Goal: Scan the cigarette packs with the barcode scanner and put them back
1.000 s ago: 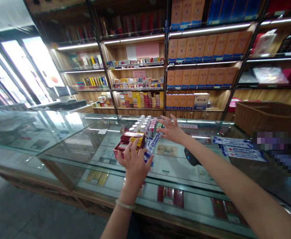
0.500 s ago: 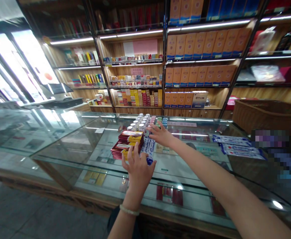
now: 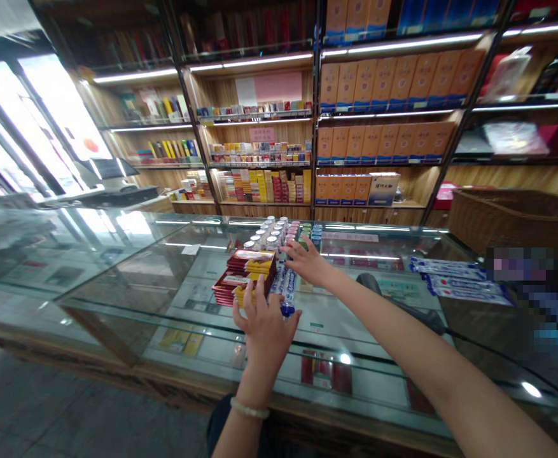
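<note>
My left hand [image 3: 268,327], with a pale bracelet at the wrist, is open, its fingers spread over the near end of a stack of red and yellow packets [image 3: 233,280]. Beside the stack, on its right, lies a row of blue and white wrapped sticks [image 3: 285,280], partly covered by my hands. My right hand [image 3: 310,264] reaches across from the right with fingers apart, over the far end of the sticks. Nothing shows in either hand; whether the fingertips touch the goods I cannot tell. Small white-lidded jars [image 3: 273,240] stand just beyond, near pink, green and blue small containers [image 3: 317,234].
Everything stands on a glass display counter [image 3: 336,343]. A dark handheld device with a cable [image 3: 417,315] lies behind my right forearm. More blue and white packets [image 3: 464,283] lie right, before a wicker basket [image 3: 517,213]. Shelves of orange boxes [image 3: 369,146] line the wall.
My right forearm has shifted slightly down, so more of the dark handheld device shows behind it. Both hands stay almost in place, fingers spread.
</note>
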The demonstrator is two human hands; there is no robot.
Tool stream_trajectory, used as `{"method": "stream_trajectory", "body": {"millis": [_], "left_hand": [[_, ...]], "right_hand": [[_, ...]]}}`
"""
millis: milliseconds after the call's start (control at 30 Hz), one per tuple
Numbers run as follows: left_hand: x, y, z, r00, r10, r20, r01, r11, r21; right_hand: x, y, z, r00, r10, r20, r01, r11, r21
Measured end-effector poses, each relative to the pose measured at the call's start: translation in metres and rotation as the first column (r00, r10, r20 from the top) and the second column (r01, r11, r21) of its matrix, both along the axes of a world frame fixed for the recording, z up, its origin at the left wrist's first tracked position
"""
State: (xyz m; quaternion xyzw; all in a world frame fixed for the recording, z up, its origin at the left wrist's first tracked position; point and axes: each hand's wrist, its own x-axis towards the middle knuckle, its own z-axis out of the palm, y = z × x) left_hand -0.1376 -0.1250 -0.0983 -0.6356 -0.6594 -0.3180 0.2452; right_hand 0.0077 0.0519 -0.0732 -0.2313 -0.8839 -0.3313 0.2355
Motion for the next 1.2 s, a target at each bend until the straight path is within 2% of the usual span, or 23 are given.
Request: {"method": "stream_trajectory", "body": {"millis": [367, 667, 900, 1200], "left_hand": [[0.008, -0.004, 0.005, 1.000, 0.004, 0.027, -0.004, 1.000, -0.001], [0.006, -0.005, 0.007, 1.000, 0.006, 0.010, -0.006, 1.000, -0.014], [0.005, -0.002, 0.004, 1.000, -0.014, -0.002, 0.014, 1.000, -0.021], [0.003, 0.005, -0.002, 0.986, -0.051, -0.157, 0.055, 0.998, 0.017]], "right_hand": [[0.001, -0.005, 0.001, 0.999, -0.040, 0.024, 0.041, 0.998, -0.053], [0.007, -0.016, 0.012, 0.994, -0.110, 0.021, 0.111, 0.992, -0.053], [0.025, -0.025, 0.026, 0.981, -0.190, -0.021, 0.188, 0.977, -0.099], [0.060, -0.044, 0.035, 0.950, -0.305, -0.074, 0.280, 0.929, -0.242]]}}
